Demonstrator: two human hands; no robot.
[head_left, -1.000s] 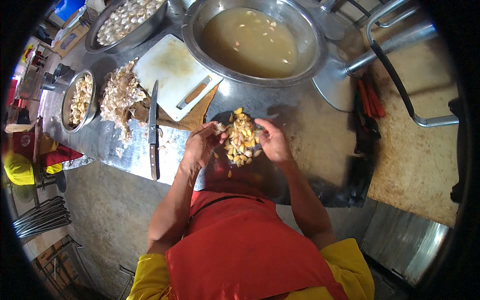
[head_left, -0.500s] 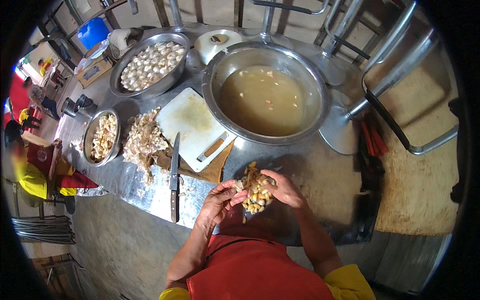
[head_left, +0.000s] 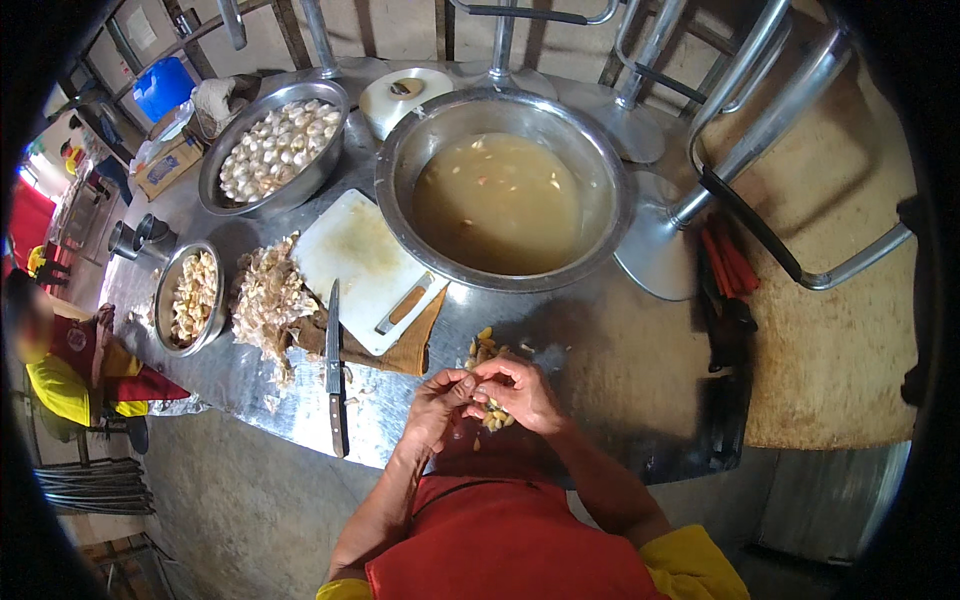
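My left hand (head_left: pixel 437 407) and my right hand (head_left: pixel 522 397) meet fingertip to fingertip near the table's front edge. Both are closed in a pinch on a garlic clove, mostly hidden by the fingers. Beneath and behind them lies a small heap of garlic cloves (head_left: pixel 496 417), partly covered by my right hand. To the left, a knife (head_left: pixel 334 350) with a wooden handle lies beside a white cutting board (head_left: pixel 345 240), which rests partly on a brown cloth (head_left: pixel 400 350). Garlic skins (head_left: pixel 268 300) are piled left of the board.
A large metal basin (head_left: pixel 620 215) of cloudy water with floating cloves stands beyond my hands. Farther left are a metal bowl (head_left: pixel 212 190) of garlic bulbs and a smaller bowl (head_left: pixel 219 310) of cloves. Metal stands (head_left: pixel 655 240) crowd the right. Another person (head_left: pixel 75 350) is at far left.
My right hand has moved left from the clove heap to meet my left hand, and its fingers have closed. The whole view has shifted slightly.
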